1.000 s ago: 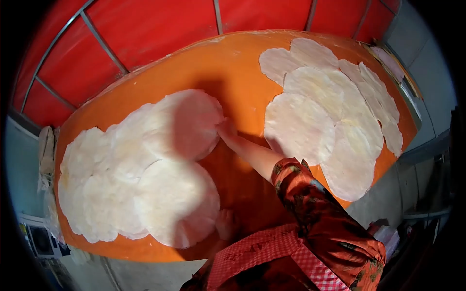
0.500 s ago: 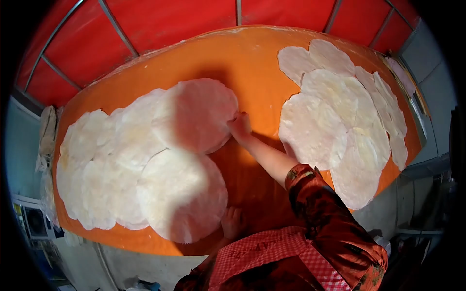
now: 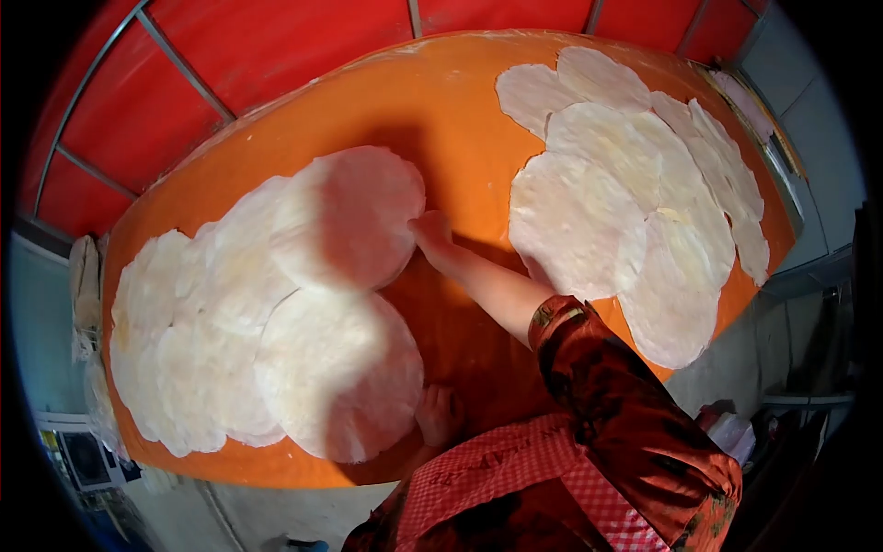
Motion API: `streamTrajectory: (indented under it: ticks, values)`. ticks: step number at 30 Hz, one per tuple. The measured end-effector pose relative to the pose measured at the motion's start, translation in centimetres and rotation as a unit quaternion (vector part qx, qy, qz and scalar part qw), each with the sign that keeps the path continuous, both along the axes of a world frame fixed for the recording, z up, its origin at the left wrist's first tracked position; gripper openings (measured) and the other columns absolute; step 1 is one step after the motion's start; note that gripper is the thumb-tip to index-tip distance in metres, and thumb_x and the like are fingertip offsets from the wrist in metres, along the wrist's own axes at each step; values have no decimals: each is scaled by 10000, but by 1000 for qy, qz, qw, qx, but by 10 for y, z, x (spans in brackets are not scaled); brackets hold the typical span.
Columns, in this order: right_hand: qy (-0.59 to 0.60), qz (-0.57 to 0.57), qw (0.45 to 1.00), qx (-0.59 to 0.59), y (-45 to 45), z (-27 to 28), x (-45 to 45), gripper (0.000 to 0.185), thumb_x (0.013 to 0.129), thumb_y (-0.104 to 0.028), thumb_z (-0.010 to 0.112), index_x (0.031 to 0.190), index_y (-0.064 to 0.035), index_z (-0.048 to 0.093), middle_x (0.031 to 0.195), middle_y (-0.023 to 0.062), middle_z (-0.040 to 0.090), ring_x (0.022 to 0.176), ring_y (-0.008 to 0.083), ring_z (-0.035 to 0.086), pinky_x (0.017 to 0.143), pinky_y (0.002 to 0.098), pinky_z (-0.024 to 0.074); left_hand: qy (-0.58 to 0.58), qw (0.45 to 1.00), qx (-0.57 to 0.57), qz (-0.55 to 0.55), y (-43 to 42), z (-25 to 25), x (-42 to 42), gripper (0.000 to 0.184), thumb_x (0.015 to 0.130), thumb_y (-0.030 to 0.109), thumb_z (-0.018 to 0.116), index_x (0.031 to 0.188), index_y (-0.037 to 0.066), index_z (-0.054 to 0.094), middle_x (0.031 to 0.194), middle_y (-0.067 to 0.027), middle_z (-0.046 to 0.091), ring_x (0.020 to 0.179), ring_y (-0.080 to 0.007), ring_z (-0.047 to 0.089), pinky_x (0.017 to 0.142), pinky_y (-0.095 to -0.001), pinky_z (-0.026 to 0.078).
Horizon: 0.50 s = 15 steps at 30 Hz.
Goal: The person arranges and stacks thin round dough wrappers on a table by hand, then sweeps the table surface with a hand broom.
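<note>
Pinching the far sheet [image 3: 354, 216] on the left by its right edge, the right hand [image 3: 436, 239] does best gripping lightly, while the left hand [image 3: 438, 416], beside the near sheet [image 3: 340, 377], has fingers I can't read.

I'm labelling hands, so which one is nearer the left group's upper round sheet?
Right. The right hand is at the right edge of the upper sheet, seemingly touching it; the left hand is lower in view, farther from it, beside the lower sheet.
</note>
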State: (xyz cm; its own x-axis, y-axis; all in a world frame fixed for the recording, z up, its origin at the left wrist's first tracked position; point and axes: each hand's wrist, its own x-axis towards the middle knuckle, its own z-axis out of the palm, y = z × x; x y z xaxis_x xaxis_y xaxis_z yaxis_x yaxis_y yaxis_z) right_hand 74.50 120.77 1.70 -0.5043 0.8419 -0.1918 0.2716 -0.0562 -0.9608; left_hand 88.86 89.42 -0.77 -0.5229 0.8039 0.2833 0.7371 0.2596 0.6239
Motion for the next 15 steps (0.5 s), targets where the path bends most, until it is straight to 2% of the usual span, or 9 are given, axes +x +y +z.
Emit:
streamTrajectory:
  ticks: [2, 4, 7, 11, 13, 14, 15]
  values:
    - [99, 15, 995, 19, 1, -17, -3, 149, 760, -120, 572, 718, 20, 602, 721, 108, 636, 691, 236, 617, 585, 364, 461, 15, 1000, -12, 8, -1, 1, -1, 126, 705, 84, 654, 808, 61, 586, 814, -136, 554, 768, -343, 541, 642, -451, 451]
    - [91, -4, 996, 9, 2, -13, -2, 122, 764, -108, 572, 736, 8, 597, 720, 105, 632, 666, 228, 608, 558, 357, 452, 20, 1000, -17, 5, 2, -4, 2, 142, 696, 89, 652, 821, 64, 591, 823, -142, 556, 787, -349, 541, 660, -456, 452]
    - [94, -30, 994, -40, -3, 12, -5, 83, 769, -90, 572, 763, -9, 590, 717, 100, 627, 628, 216, 596, 517, 347, 439, 24, 999, -26, 19, -3, -21, 3, 163, 688, 88, 640, 844, 65, 598, 834, -157, 555, 814, -363, 542, 683, -462, 455]
    - [157, -33, 977, -141, -22, 67, 0, 43, 776, -67, 572, 800, -32, 579, 714, 94, 620, 578, 200, 579, 462, 333, 421, 23, 1000, -11, 6, -3, -22, 2, 165, 689, 87, 637, 845, 56, 591, 823, -162, 557, 792, -370, 545, 674, -460, 458]
    - [201, 5, 959, -202, -31, 91, 21, 41, 779, -55, 572, 818, -43, 574, 712, 91, 616, 553, 192, 570, 434, 326, 412, 27, 999, -15, -9, -5, -21, 1, 168, 693, 89, 634, 851, 52, 589, 816, -162, 558, 779, -373, 547, 668, -459, 459]
    - [222, 61, 947, -224, -34, 95, 36, 53, 779, -59, 578, 831, -49, 571, 708, 92, 615, 535, 189, 563, 423, 325, 403, 28, 1000, -14, -2, -5, -19, 2, 168, 695, 91, 632, 853, 51, 590, 813, -162, 558, 775, -374, 548, 665, -458, 460]
    - [201, 106, 954, -195, -34, 83, 49, 59, 777, -56, 584, 830, -50, 557, 678, 103, 599, 487, 178, 536, 415, 316, 390, 30, 999, -10, 6, -3, -17, 3, 168, 698, 93, 629, 856, 50, 591, 811, -163, 559, 772, -374, 548, 662, -458, 460]
